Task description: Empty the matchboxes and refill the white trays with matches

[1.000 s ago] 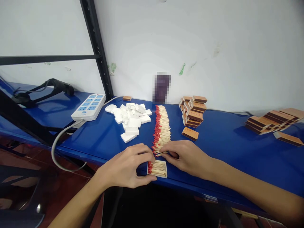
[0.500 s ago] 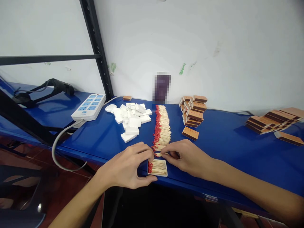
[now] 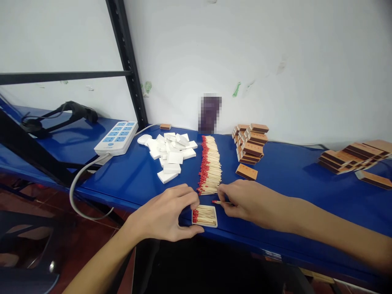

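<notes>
My left hand (image 3: 171, 212) grips a white matchbox tray (image 3: 216, 218) at its left end, forefinger at the far side and thumb at the near side. Red-tipped matches (image 3: 206, 215) lie side by side in the tray, heads to the left. My right hand (image 3: 237, 198) pinches a few matches (image 3: 221, 202) just beyond the tray's far right corner; how many I cannot tell. Beyond both hands a long row of loose matches (image 3: 210, 163) runs back toward the wall, heads to the left.
White trays (image 3: 175, 157) are heaped left of the row. Matchbox sleeves (image 3: 252, 148) stand stacked to its right, with one sleeve (image 3: 246, 172) in front. More sleeves (image 3: 352, 156) lie far right. A power strip (image 3: 116, 138) and black shelf post (image 3: 130, 65) stand left.
My right hand has drawn matches away from the near end of the row, moving slightly right. My left hand stays at the tray.
</notes>
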Tool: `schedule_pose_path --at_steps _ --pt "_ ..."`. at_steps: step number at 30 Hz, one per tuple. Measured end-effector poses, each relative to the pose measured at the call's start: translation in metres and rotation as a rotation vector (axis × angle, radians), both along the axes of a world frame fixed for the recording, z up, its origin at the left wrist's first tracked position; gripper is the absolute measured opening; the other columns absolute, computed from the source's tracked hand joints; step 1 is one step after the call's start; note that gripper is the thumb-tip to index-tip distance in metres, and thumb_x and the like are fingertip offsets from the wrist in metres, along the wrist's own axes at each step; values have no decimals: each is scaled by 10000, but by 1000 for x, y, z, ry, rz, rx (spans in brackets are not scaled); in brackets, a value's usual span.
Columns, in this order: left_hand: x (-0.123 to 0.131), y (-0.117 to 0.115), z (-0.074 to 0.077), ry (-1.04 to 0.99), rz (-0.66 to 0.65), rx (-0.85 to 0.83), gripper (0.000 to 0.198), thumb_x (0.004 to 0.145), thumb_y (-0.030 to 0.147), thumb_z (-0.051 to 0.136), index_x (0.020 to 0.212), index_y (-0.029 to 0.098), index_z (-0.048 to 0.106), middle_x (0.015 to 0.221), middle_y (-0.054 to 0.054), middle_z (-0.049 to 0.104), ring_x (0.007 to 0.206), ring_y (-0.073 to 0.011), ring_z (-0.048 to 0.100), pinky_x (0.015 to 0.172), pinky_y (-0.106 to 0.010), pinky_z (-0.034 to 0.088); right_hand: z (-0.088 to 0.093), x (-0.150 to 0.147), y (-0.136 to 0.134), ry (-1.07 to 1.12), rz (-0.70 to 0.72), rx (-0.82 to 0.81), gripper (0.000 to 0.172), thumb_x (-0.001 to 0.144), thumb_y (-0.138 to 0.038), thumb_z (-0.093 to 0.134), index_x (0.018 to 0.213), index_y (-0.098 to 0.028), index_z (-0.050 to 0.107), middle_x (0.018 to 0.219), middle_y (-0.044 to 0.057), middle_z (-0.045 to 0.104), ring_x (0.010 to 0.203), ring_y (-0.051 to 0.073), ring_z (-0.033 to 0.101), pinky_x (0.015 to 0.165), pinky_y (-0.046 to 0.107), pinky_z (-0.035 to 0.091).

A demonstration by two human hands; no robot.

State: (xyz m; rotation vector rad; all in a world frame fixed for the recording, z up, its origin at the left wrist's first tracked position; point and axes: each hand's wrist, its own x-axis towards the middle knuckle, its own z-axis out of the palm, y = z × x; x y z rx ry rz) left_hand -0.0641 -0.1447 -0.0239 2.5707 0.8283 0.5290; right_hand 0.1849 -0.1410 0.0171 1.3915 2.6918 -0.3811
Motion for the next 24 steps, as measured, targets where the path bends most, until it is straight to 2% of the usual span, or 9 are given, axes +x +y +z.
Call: schedule_pose_path --at_steps 6,12,16,21,24 --pt "0 1 -1 16 36 -28 299 819 387 679 913 208 459 926 -1 546 816 -157 518 742 -281 430 9 -16 -9 140 2 -36 79 874 -223 548 796 -207 543 677 -22 579 576 116 476 537 246 288" --pt "-1 -1 -1 27 51 -23 315 824 401 693 974 203 500 905 -1 538 795 -158 514 710 -277 428 3 -32 -13 231 26 -118 80 861 -256 586 803 -205 565 714 -17 612 605 115 506 536 238 304" --pt "-1 2 0 -6 -32 20 289 856 392 679 1030 185 577 916 -19 571 820 -161 543 724 -275 439 3 -26 -12 276 -2 -138 75 882 -289 574 856 -221 595 689 -26 605 589 115 501 525 238 312" --pt "-1 5 -1 -26 -146 98 306 922 422 598 1140 215 658 957 -48 603 868 -169 572 778 -281 461 2 -12 -14 360 -81 -223 203 941 -376 505 832 -231 598 628 -43 573 549 107 478 499 227 338" --pt "0 5 -1 -17 -165 130 327 947 433 552 1180 231 662 957 -56 613 877 -174 582 800 -295 472 -2 -10 -15 418 -103 -267 232 965 -353 469 813 -222 585 620 -46 550 548 103 462 508 229 342"
